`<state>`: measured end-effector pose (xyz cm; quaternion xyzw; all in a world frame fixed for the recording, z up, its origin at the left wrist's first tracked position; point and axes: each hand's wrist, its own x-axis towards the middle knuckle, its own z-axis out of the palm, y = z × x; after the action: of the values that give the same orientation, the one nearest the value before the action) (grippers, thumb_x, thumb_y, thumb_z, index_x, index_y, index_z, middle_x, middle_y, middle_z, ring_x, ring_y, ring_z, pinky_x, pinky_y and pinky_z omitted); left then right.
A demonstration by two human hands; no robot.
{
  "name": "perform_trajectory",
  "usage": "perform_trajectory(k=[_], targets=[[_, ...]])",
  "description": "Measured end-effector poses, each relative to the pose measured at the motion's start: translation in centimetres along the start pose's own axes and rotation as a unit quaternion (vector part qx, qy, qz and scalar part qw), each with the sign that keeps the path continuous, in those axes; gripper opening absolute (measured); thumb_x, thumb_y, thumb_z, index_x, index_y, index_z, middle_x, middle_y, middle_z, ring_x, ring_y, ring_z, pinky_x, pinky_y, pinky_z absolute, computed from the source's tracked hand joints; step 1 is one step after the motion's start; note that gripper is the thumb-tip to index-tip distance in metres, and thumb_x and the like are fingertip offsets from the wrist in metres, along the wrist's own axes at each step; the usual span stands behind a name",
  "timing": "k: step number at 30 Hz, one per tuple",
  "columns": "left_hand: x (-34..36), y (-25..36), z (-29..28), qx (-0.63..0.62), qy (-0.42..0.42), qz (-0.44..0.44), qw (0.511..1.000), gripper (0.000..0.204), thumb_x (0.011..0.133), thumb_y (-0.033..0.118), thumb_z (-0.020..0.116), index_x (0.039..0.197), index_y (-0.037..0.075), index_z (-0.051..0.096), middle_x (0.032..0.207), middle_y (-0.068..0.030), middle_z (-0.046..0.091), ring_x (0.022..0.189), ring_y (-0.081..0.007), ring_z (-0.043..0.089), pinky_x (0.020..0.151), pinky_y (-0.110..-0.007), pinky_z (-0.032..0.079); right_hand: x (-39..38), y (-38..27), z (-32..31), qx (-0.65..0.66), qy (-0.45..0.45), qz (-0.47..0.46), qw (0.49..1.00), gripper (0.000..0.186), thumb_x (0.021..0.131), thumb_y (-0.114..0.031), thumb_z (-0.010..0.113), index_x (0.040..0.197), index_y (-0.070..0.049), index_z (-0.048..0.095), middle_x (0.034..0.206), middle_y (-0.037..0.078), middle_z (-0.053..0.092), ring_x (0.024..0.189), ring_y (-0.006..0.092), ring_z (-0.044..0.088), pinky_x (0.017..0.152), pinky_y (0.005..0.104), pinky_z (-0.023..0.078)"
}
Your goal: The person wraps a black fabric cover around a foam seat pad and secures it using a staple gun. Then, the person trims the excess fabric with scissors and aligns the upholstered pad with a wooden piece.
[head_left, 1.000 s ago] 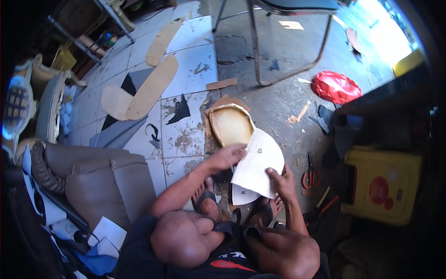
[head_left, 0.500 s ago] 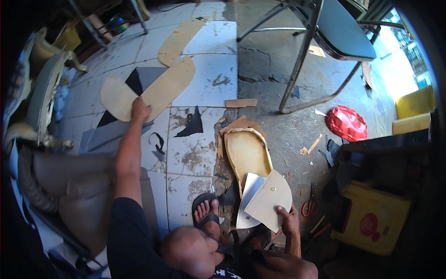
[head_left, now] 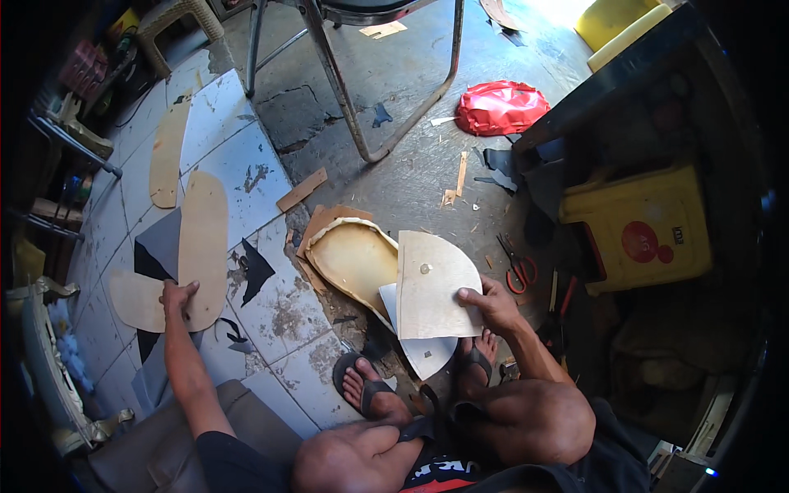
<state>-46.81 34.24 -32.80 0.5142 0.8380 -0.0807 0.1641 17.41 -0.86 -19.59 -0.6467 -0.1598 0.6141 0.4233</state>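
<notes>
Right hand (head_left: 491,306) grasps the edge of a cream half-round sheet (head_left: 436,283), thumb on its upper face. Left hand (head_left: 178,297) is down between a long tan panel (head_left: 204,242) and a short tan panel (head_left: 136,297), its thumb over the long one; I cannot tell whether it grips or only presses. Both panels lie on the white tiles (head_left: 226,156), to the person's left. A metal-legged chair (head_left: 374,12) stands farther off on the concrete, and a yellow box (head_left: 629,205) sits at the right. Between the hands lies a shallow cream form (head_left: 349,255) with a raised rim, partly hidden by the half-round sheet. A glossy red bundle (head_left: 503,108) is near the chair. Smaller still, a black scrap (head_left: 257,273) lies right of the long panel, and orange-handled scissors (head_left: 514,260) lie near the right hand.
</notes>
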Motion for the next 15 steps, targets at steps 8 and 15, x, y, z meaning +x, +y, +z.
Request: perform_trajectory(k=[8, 15], targets=[[-9.6, 5.7, -2.6, -0.391, -0.043, 0.144, 0.908, 0.031, 0.097, 0.015, 0.072, 0.123, -0.002, 0.066, 0.113, -0.0128, 0.074, 0.092, -0.0196, 0.070, 0.084, -0.035, 0.056, 0.8, 0.4, -0.7, 0.034, -0.017, -0.056, 0.998, 0.045, 0.097, -0.028, 0.076, 0.131, 0.000, 0.066, 0.106, 0.003, 0.072, 0.094, 0.0099, 0.064, 0.086, 0.0274, 0.051], [-34.6, 15.4, 4.8, -0.766, -0.239, 0.177, 0.571, 0.038, 0.097, 0.001, 0.066, 0.133, 0.007, 0.055, 0.130, -0.0100, 0.067, 0.118, -0.0212, 0.066, 0.104, -0.038, 0.053, 1.5, -3.0, -1.4, 0.182, -0.014, -0.144, 0.973, 0.043, 0.096, -0.021, 0.075, 0.131, 0.000, 0.064, 0.115, 0.007, 0.072, 0.098, 0.0142, 0.067, 0.089, 0.0302, 0.053]])
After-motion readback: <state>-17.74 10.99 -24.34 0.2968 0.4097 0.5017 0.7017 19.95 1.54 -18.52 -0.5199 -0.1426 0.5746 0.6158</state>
